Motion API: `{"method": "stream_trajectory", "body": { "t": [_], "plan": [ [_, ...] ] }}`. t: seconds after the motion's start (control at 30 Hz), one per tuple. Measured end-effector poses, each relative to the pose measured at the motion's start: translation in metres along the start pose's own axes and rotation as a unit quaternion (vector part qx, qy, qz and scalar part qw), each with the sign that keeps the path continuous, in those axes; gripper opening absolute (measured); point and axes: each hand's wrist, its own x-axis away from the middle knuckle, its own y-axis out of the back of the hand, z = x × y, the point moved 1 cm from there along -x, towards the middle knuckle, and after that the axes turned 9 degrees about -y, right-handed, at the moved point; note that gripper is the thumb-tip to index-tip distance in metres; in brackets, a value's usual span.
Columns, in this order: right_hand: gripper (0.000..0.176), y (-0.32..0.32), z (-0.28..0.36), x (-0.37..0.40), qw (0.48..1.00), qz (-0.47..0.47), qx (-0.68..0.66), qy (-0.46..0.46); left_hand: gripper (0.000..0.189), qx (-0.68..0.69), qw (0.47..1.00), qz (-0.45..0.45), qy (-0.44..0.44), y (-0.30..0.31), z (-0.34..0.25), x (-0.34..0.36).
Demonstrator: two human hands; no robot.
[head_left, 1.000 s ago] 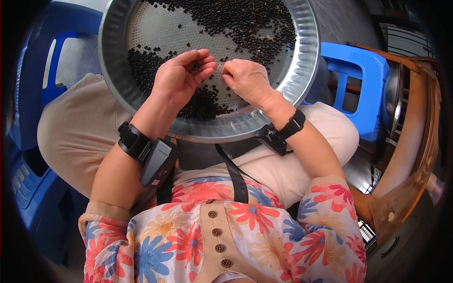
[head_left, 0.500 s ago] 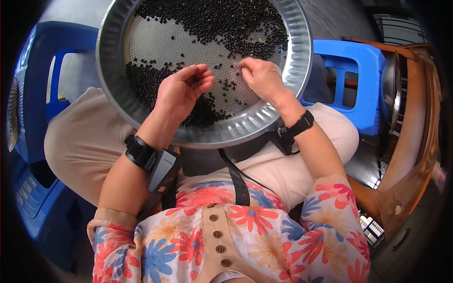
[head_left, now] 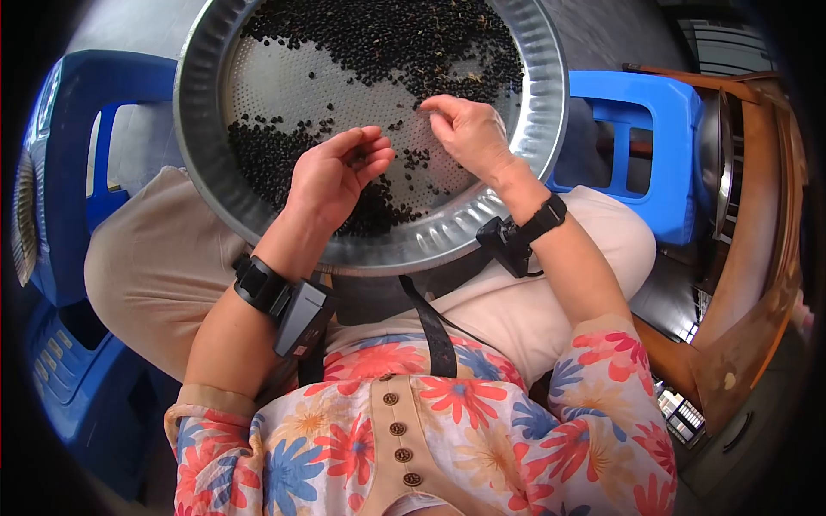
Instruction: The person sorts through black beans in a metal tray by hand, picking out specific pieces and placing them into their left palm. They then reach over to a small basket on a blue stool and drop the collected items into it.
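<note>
A round metal pan with a perforated bottom and fluted rim (head_left: 544, 64) rests across my lap. Small black beans (head_left: 370, 39) are heaped along its far side, with bits of pale chaff among them. A second heap of black beans (head_left: 267, 159) lies on the near left. Over that heap my left hand (head_left: 340, 168) is turned palm up, fingers curled in; what it holds is hidden. My right hand (head_left: 471, 133) hovers over the pan's right half, its index finger stretched left and the thumb apart below it. Several loose beans (head_left: 416, 159) lie between the hands.
Blue plastic stools stand on the left (head_left: 129, 73) and right (head_left: 680, 129) of the pan. At far right is a wooden frame (head_left: 748, 241) with a metal bowl-like object (head_left: 716, 163) beside it. My wrists carry black straps with devices (head_left: 305, 318).
My right hand has shifted slightly left and up, its index finger reaching further out. My left hand has barely moved, drifting slightly right and down.
</note>
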Motion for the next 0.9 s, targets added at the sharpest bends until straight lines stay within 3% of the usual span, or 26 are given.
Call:
{"method": "stream_trajectory", "body": {
  "t": [0.1,0.63,0.83,0.9],
  "plan": [
    [0.023,-0.002,-0.001,-0.008,0.999,-0.041,0.029,0.000,0.023,0.004,1.000,-0.004,-0.004,-0.002,0.001,0.002],
    [0.012,-0.008,0.004,-0.019,0.992,-0.029,0.124,0.008,0.025,0.000,1.000,0.007,0.004,-0.001,0.001,0.002],
    [0.012,-0.004,0.004,-0.017,0.995,-0.002,0.084,-0.045,0.025,-0.001,1.000,0.000,0.002,0.000,0.000,0.002],
    [0.014,-0.002,-0.001,-0.016,0.997,0.015,-0.011,-0.081,0.025,-0.005,1.000,0.002,0.002,0.000,0.001,0.001]
  ]
}}
